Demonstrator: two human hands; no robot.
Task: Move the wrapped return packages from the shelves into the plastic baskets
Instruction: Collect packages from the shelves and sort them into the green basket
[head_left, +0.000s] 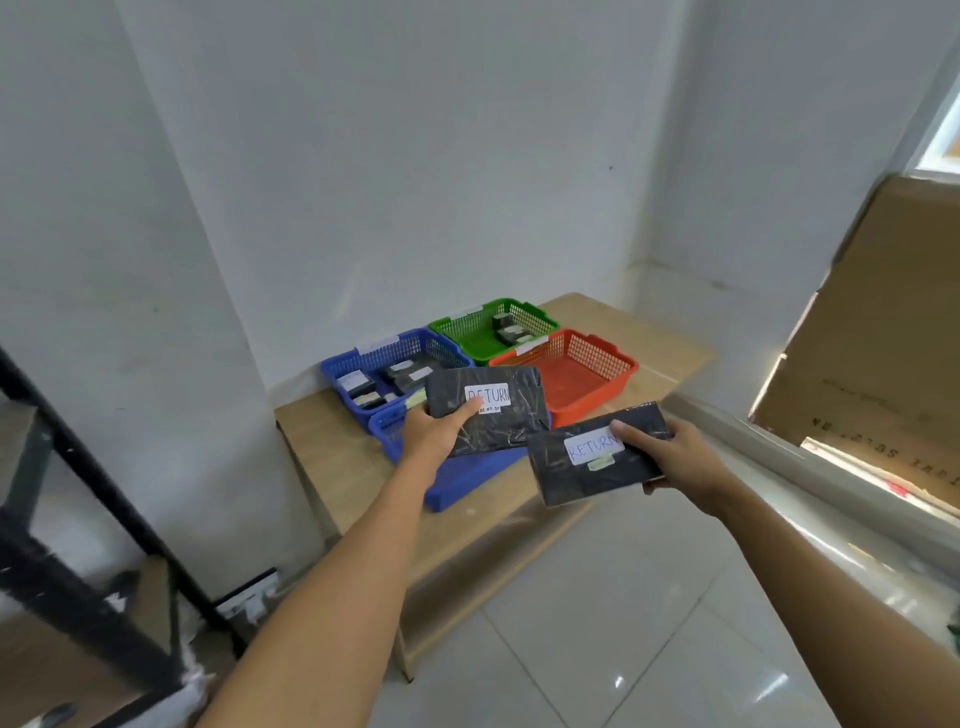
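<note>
Packages labelled RETURN hover over the table's baskets; left hand (434, 428) grips one package (488, 410) above the near blue basket (457, 480); right hand (670, 457) clasps another (592, 457); best lowered flat, released inside the rims.

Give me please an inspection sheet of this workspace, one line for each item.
Surface: low wooden table in a corner.
Job's things: two black wrapped packages labelled RETURN, left package, right package; two blue baskets, green basket, orange basket.
Clutter: small parcels in blue and green baskets.
Grippers: left hand and right hand each hold one package.
Cables: nothing seen.
Surroundings: black shelf frame, cardboard.
</note>
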